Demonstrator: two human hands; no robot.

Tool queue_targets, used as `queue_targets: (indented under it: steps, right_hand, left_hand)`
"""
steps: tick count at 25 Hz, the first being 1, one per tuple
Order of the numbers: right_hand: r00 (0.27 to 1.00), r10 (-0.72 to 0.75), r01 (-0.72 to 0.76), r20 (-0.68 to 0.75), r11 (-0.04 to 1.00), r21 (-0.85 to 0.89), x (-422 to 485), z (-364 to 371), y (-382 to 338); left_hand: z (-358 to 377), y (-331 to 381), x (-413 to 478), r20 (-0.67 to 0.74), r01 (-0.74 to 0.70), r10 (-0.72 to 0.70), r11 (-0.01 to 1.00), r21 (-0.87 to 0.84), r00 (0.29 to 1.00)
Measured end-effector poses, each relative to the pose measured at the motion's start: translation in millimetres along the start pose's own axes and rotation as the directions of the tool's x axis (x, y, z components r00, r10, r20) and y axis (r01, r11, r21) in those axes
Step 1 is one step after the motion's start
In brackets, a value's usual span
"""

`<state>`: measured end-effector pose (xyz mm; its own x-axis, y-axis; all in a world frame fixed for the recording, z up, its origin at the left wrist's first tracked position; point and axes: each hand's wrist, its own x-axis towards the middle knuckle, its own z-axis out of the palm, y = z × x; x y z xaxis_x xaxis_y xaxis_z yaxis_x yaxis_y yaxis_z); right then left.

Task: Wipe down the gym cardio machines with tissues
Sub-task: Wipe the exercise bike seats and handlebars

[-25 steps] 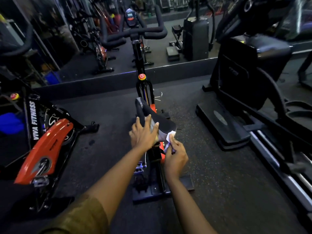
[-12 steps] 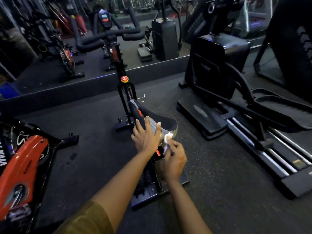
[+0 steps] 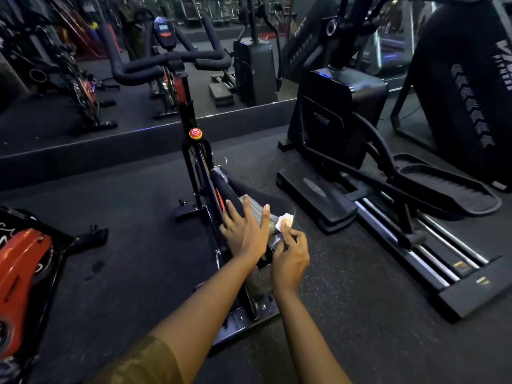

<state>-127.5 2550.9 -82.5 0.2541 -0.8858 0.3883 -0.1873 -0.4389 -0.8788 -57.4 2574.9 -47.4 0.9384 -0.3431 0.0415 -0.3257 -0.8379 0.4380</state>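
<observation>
A black spin bike [image 3: 191, 112] stands in front of me, its black saddle [image 3: 266, 202] low in the middle of the view. My left hand [image 3: 245, 231] rests flat on the saddle with straight, spread fingers. My right hand [image 3: 291, 254] pinches a white tissue [image 3: 284, 221] and holds it against the saddle's rear right edge. The bike's handlebars [image 3: 166, 65] and a red knob [image 3: 195, 133] on the frame lie farther ahead.
An elliptical trainer [image 3: 346, 120] with long pedals and rails [image 3: 424, 245] stands close on the right. A red and black bike [image 3: 19, 273] sits at the left edge. A wall mirror [image 3: 138, 51] behind reflects machines. The dark rubber floor [image 3: 133, 245] surrounds the bike.
The view has swung left and closer to the saddle. My left hand stays on the saddle while my right hand has kept the tissue at the saddle's rear edge, shifting slightly.
</observation>
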Motion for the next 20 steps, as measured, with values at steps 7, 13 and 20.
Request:
queue_targets:
  steps: [7, 13, 20]
  right_hand:
    - [0.991, 0.0, -0.005, 0.13, 0.999, 0.037, -11, -9, -11]
    - [0.98, -0.064, 0.052, 0.189, 0.996, 0.067, 7, -19, -23]
    - [0.927, -0.311, 0.318, 0.208, 0.948, -0.002, 62, 29, -45]
  left_hand:
    - [-14, -7, -2, 0.126, -0.033, 0.051, 0.989, -0.141, 0.991]
    - [-46, -74, 16, 0.088, -0.305, 0.354, 0.888, -0.343, 0.931]
    - [-57, -78, 116, 0.101, -0.744, 0.74, 0.668, 0.007, 0.665]
